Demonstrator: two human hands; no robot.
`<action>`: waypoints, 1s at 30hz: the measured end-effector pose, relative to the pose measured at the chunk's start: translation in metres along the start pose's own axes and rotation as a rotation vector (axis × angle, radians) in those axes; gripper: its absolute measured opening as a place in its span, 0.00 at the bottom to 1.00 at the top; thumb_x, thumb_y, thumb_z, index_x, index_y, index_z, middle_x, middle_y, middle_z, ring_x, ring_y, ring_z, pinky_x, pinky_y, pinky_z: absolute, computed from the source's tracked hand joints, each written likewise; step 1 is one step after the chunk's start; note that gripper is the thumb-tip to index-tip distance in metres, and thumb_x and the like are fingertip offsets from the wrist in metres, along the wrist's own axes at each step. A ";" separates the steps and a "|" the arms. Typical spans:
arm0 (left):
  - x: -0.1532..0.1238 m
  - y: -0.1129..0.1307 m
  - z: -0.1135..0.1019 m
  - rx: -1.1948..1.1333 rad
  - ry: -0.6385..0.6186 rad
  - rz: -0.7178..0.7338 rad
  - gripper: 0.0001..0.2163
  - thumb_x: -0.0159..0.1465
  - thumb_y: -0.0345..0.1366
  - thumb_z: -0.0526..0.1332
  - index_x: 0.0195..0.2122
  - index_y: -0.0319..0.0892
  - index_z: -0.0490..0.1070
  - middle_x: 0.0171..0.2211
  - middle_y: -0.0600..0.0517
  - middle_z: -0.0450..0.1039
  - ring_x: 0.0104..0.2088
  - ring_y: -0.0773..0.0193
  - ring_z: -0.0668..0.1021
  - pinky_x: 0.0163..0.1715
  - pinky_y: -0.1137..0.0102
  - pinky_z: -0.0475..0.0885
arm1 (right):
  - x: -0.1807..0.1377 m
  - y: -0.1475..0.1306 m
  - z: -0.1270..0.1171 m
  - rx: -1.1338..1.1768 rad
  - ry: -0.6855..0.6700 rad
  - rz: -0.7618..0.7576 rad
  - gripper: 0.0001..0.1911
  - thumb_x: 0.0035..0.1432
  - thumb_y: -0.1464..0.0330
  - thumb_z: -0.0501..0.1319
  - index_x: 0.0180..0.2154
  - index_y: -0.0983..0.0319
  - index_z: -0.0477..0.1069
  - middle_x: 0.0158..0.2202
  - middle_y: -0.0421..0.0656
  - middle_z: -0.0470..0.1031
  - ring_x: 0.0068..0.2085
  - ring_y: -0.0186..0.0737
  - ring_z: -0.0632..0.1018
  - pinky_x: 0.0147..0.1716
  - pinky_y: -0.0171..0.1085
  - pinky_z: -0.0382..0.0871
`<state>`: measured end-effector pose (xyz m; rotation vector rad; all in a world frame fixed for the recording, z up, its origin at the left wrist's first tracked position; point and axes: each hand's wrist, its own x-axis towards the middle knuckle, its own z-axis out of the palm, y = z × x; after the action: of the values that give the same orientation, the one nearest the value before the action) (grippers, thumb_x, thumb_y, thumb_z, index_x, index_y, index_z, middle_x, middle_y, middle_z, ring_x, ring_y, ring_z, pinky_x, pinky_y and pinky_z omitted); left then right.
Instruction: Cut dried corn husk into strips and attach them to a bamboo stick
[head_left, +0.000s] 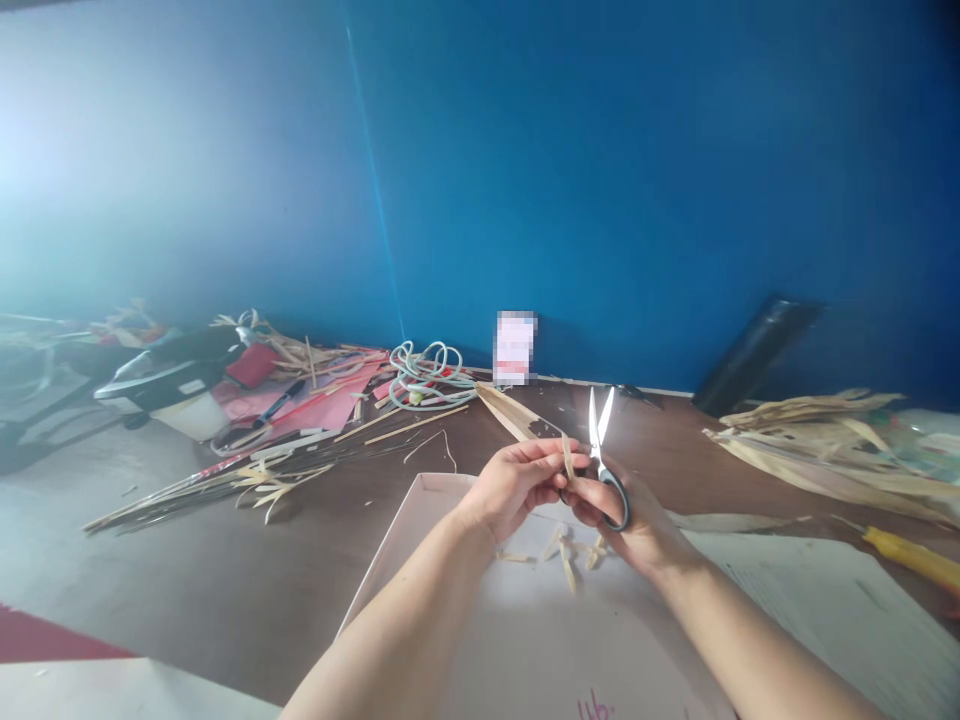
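Observation:
Over a white box lid (420, 484), my two hands meet with their fingertips close together. My left hand (514, 488) is closed, pinching a pale, dried husk-like strip (568, 456). A wider piece of dried husk (511, 412) runs up and left from behind those fingers; whether it joins the strip is hidden. In my right hand (626, 505) is a pair of scissors (596, 432) with dark grey handles. Their blades point upward, slightly apart, away from the strip. The right fingertips also lie near the strip's lower end. Several small husk cuttings (566, 560) lie in the lid below.
Left on the brown table (300, 560) are a coiled pale cord (426, 375), thin sticks (202, 495) and pink paper (330, 395). A husk bundle (810, 435), a black roll (757, 355) and a yellow-handled item (911, 558) are right. The blue wall (600, 200) stands behind.

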<state>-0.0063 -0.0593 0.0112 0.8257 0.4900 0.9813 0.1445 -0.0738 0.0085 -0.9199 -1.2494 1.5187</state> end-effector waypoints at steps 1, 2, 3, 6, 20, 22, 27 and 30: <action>-0.001 0.001 0.001 0.003 -0.009 0.003 0.17 0.54 0.38 0.65 0.43 0.35 0.74 0.38 0.44 0.73 0.27 0.73 0.69 0.32 0.73 0.67 | 0.000 0.001 -0.001 0.027 -0.017 0.007 0.08 0.52 0.67 0.63 0.35 0.62 0.71 0.28 0.40 0.66 0.28 0.32 0.66 0.22 0.31 0.55; -0.001 0.002 0.002 0.006 -0.014 0.006 0.17 0.54 0.37 0.66 0.43 0.35 0.74 0.38 0.44 0.73 0.27 0.73 0.69 0.32 0.73 0.67 | 0.001 0.002 -0.002 0.047 -0.030 0.013 0.06 0.52 0.67 0.63 0.33 0.62 0.71 0.28 0.40 0.66 0.28 0.32 0.66 0.22 0.31 0.55; -0.002 0.002 0.003 0.009 -0.017 0.010 0.16 0.54 0.36 0.66 0.43 0.35 0.74 0.37 0.44 0.73 0.27 0.73 0.69 0.31 0.74 0.67 | 0.001 0.003 -0.003 0.061 -0.036 0.015 0.05 0.52 0.67 0.63 0.31 0.62 0.70 0.28 0.40 0.65 0.29 0.32 0.66 0.22 0.31 0.55; -0.003 0.003 0.004 0.016 -0.011 0.013 0.15 0.53 0.35 0.66 0.41 0.34 0.74 0.37 0.45 0.73 0.27 0.74 0.69 0.29 0.76 0.65 | 0.002 0.004 -0.004 0.075 -0.039 0.024 0.06 0.51 0.67 0.64 0.30 0.62 0.69 0.28 0.40 0.65 0.28 0.32 0.66 0.21 0.30 0.55; 0.005 0.004 -0.006 0.239 0.330 0.172 0.13 0.53 0.42 0.65 0.29 0.34 0.71 0.22 0.52 0.68 0.22 0.75 0.66 0.22 0.78 0.60 | -0.007 -0.006 0.001 -0.392 0.025 0.041 0.23 0.52 0.58 0.63 0.48 0.62 0.72 0.25 0.40 0.72 0.27 0.36 0.73 0.27 0.33 0.68; 0.005 0.005 -0.005 0.271 0.371 0.175 0.13 0.53 0.42 0.65 0.28 0.35 0.70 0.21 0.53 0.67 0.21 0.75 0.66 0.21 0.78 0.59 | -0.007 -0.005 0.001 -0.409 0.028 0.046 0.24 0.51 0.58 0.63 0.48 0.62 0.72 0.24 0.39 0.71 0.26 0.35 0.73 0.27 0.33 0.69; 0.005 0.008 -0.001 0.293 0.393 0.185 0.12 0.52 0.41 0.65 0.25 0.35 0.70 0.20 0.53 0.67 0.20 0.75 0.65 0.20 0.78 0.59 | -0.006 -0.007 0.001 -0.445 -0.004 0.072 0.25 0.50 0.57 0.64 0.48 0.63 0.73 0.22 0.39 0.70 0.23 0.34 0.71 0.24 0.32 0.68; 0.005 0.008 -0.001 0.287 0.381 0.195 0.12 0.52 0.41 0.65 0.25 0.35 0.70 0.20 0.53 0.67 0.20 0.75 0.65 0.19 0.78 0.59 | -0.006 -0.006 0.001 -0.436 -0.028 0.075 0.24 0.50 0.58 0.64 0.47 0.63 0.74 0.22 0.38 0.70 0.23 0.34 0.71 0.23 0.31 0.67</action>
<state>-0.0095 -0.0521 0.0171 0.9583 0.9056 1.2762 0.1468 -0.0790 0.0147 -1.2390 -1.6187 1.3414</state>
